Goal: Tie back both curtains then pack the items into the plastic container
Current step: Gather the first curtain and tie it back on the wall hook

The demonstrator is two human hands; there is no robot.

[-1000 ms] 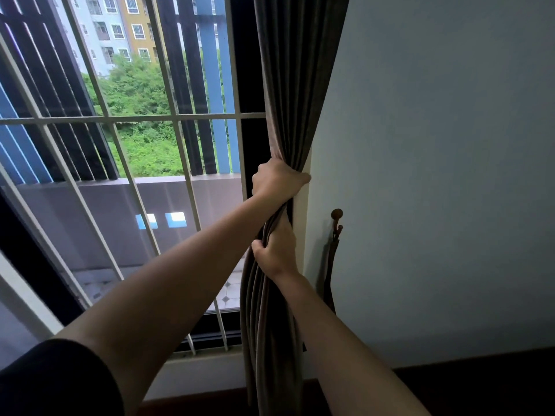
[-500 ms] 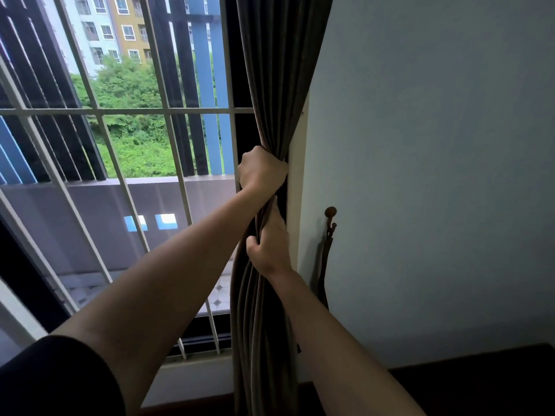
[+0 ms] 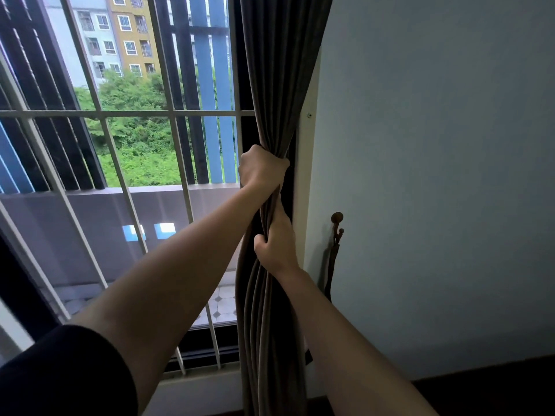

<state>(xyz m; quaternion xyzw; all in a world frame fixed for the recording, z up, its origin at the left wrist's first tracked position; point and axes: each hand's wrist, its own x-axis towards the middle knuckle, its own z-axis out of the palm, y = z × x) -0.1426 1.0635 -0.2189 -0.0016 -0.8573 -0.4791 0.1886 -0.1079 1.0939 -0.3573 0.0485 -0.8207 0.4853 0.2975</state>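
The gathered curtain (image 3: 279, 70) at the window's (image 3: 144, 145) right edge is clasped in the curled fingers of the left hand (image 3: 261, 171), and of the right hand (image 3: 276, 247) just beneath. Both grips are unchanged from earlier.

No text, label, brand, number or sign can be read: the curtain (image 3: 279, 85) is plain, the wall (image 3: 435, 175) carries no writing, and the apartment buildings (image 3: 120, 34) beyond the window (image 3: 168, 114) show no legible lettering
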